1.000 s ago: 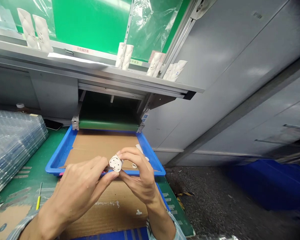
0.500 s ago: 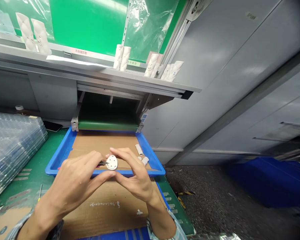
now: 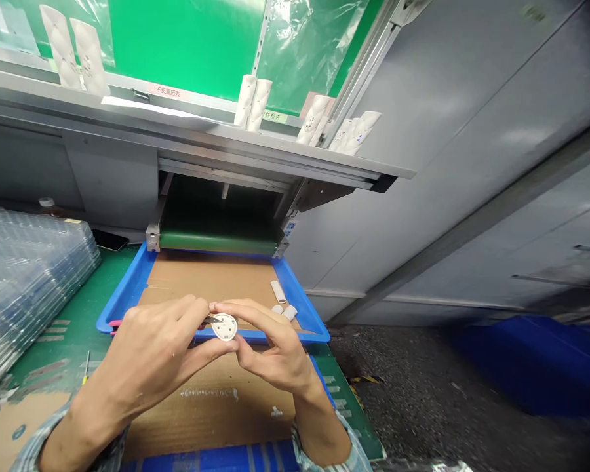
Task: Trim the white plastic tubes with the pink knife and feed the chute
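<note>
My right hand grips a small white plastic part between thumb and fingers. Its round end face, with several small dark holes, is turned toward me. My left hand is closed around a pink-handled hand tool; its narrow dark metal tip lies against the face of the part. The left thumb also presses near the part's lower edge. Most of the tool is hidden by the left fingers, so its exact kind cannot be made out. Both hands are above the near edge of a blue tray.
The blue tray, lined with cardboard, holds several white tubular pieces at its right. Behind it is a green conveyor belt. Clear plastic trays are stacked left, near a phone. White tubes stand on the shelf above.
The white part has turned slightly, and its face looks more tilted. Both hands keep their hold, with the tool tip still at the part. The camera view has shifted a little.
</note>
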{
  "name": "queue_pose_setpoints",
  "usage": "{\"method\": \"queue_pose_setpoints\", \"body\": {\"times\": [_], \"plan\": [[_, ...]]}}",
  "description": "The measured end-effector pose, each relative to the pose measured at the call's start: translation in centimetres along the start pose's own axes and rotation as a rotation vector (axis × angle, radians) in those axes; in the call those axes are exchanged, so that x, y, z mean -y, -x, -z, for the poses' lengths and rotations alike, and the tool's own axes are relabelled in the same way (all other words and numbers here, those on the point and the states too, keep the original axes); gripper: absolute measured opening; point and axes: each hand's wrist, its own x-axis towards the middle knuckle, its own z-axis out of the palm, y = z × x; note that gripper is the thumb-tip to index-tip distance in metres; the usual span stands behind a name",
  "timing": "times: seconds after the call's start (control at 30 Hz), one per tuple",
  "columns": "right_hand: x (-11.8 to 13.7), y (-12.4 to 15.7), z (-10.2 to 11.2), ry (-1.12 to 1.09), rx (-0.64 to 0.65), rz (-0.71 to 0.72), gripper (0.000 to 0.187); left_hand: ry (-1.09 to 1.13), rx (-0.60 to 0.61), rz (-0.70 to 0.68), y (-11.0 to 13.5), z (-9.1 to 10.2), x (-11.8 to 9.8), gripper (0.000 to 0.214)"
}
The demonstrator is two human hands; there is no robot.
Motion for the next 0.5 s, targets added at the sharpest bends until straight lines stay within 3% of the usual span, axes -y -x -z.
{"method": "queue_pose_setpoints", "body": {"times": [0.5], "plan": [[-0.07, 0.08, 0.07, 0.107, -0.034, 0.067, 0.054, -0.082, -0.059, -0.048, -0.54, 0.47, -0.58, 0.046]]}}
